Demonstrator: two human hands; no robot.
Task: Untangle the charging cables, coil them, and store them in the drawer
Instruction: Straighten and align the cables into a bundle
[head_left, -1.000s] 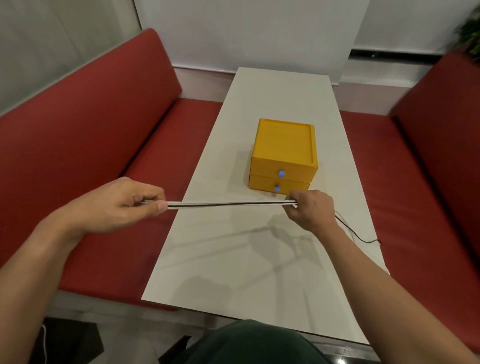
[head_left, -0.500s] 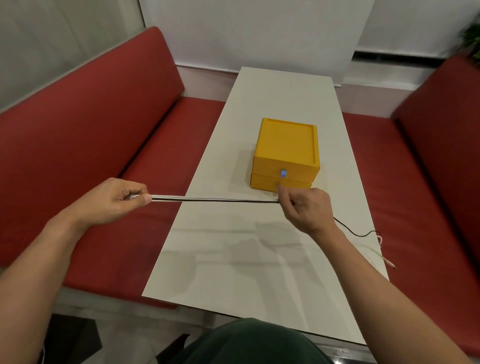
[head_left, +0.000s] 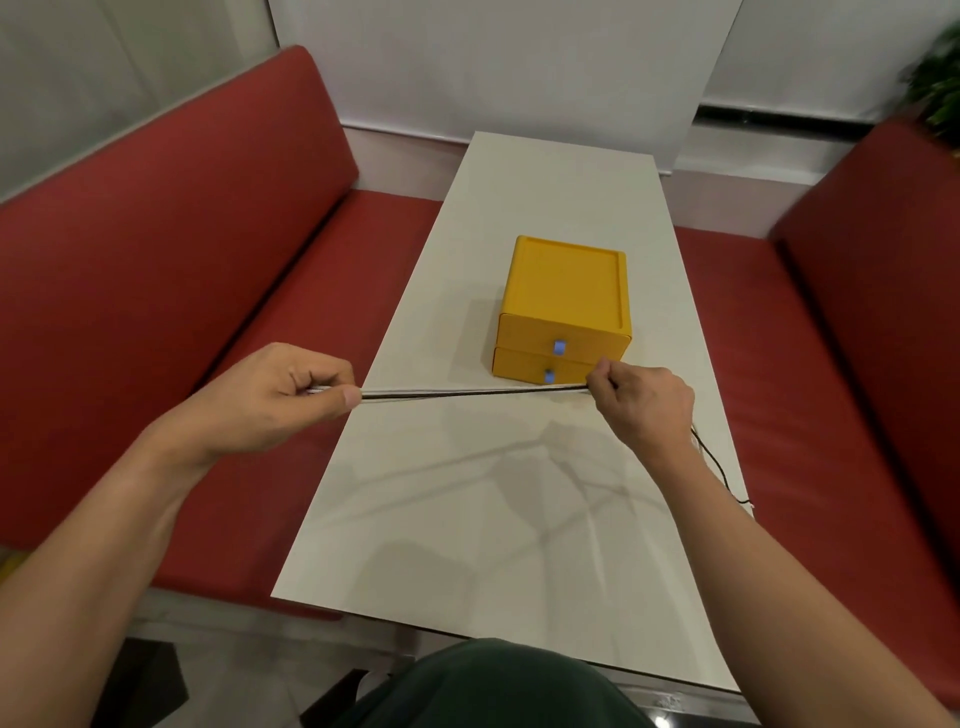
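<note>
Since half a second ago the right hand (head_left: 647, 410) has shifted toward 3 o'clock, off the lower drawer front, so the lower handle (head_left: 548, 375) shows again. The left hand (head_left: 270, 402) has come in from 9 o'clock, so the taut span is slightly shorter. The loose tail (head_left: 719, 467), running to 5 o'clock off the table (head_left: 467, 545) edge, looks shorter, and its light plug end is out of view.

Hands are apart, each pinching the cables (head_left: 467, 393): left with thumb over curled fingers, right at the fingertips. The cables are stretched straight from 9 to 3 above the table, just at 6 o'clock of the yellow drawer unit (head_left: 566, 291). Dark and light strands run parallel, with no knot visible in the span.

Read: slack is being gathered, untangling is mostly done, and coiling comes next. Both drawers are closed, so nothing is stored yet. One hand must let go to open a drawer. The hanging tail could snag on the table edge.
</note>
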